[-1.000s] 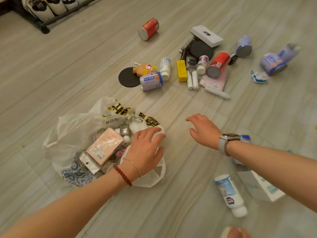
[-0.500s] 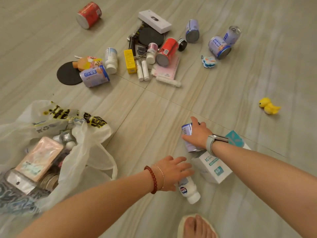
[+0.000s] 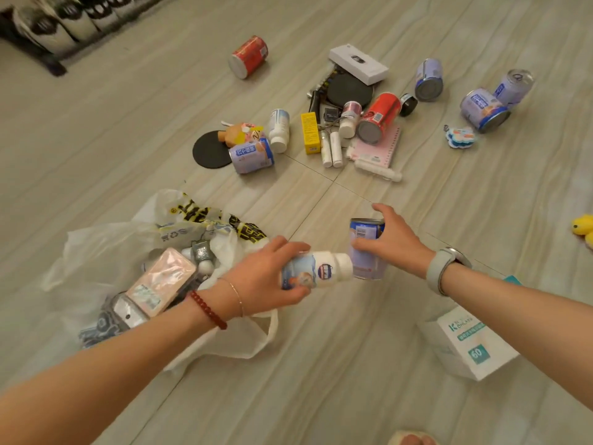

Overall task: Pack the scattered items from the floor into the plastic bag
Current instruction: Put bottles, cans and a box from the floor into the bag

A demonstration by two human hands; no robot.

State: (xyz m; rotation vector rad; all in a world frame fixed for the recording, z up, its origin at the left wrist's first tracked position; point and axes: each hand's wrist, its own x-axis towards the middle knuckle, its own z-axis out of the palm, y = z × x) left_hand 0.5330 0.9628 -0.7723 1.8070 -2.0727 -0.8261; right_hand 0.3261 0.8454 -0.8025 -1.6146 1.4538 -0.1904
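Note:
A translucent plastic bag [image 3: 106, 252] lies open on the floor at the left, with a pink packet [image 3: 160, 281] and several small items inside. My left hand [image 3: 266, 281] is shut on a white bottle [image 3: 316, 271] held sideways just right of the bag's mouth. My right hand [image 3: 394, 242] grips a blue and lilac can [image 3: 365, 245], lifted off the floor, touching the bottle's cap end.
Many items lie scattered further away: red cans [image 3: 248, 56] [image 3: 380, 117], lilac cans [image 3: 252, 155] [image 3: 428, 80] [image 3: 484, 109], a yellow box [image 3: 310, 132], a white box [image 3: 357, 63], black discs, a pink notebook [image 3: 377, 149]. A white tissue box [image 3: 468, 342] stands at the lower right; a yellow toy [image 3: 584, 228] at the right edge.
My left hand picked the white bottle off the floor and carried it toward the bag. My right hand lifted the can and moved it left too. The view swung back toward the bag.

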